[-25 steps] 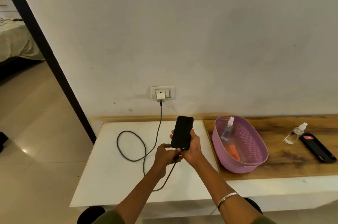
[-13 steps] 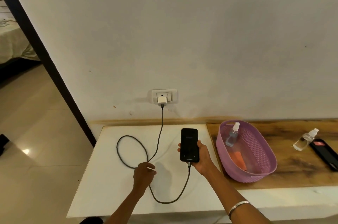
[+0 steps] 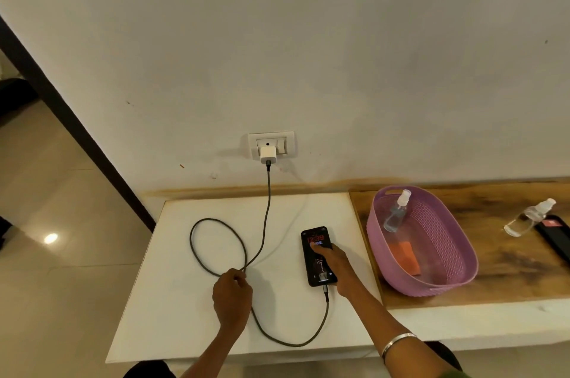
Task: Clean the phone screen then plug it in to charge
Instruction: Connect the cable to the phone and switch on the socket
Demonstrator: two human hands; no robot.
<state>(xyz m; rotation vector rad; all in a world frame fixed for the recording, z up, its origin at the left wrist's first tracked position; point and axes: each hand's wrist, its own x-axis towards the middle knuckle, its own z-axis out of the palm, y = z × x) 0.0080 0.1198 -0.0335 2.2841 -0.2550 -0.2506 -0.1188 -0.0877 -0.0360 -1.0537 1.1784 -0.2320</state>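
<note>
Nearest me, my left hand [image 3: 232, 297] pinches the cable [image 3: 296, 343] where its loop crosses itself; a tug here, I judge, could drag the slack and pull the plug out of the phone's lower end; my right hand [image 3: 334, 266] lies over the phone [image 3: 317, 255], fingers [image 3: 319, 249] spread on the lit screen, pressing it flat to the white table [image 3: 172, 300]; those fingertips may smear the glass I mean to keep clean, or wake something on the display; the phone sits near the seam with the wooden counter [image 3: 509, 260], just beside the purple basket [image 3: 431, 288], so a careless withdrawal could nudge it; farther off, the cable rises to the white charger [image 3: 267, 155] in the wall socket [image 3: 271, 144]; a snagged loop might loosen that adapter.
</note>
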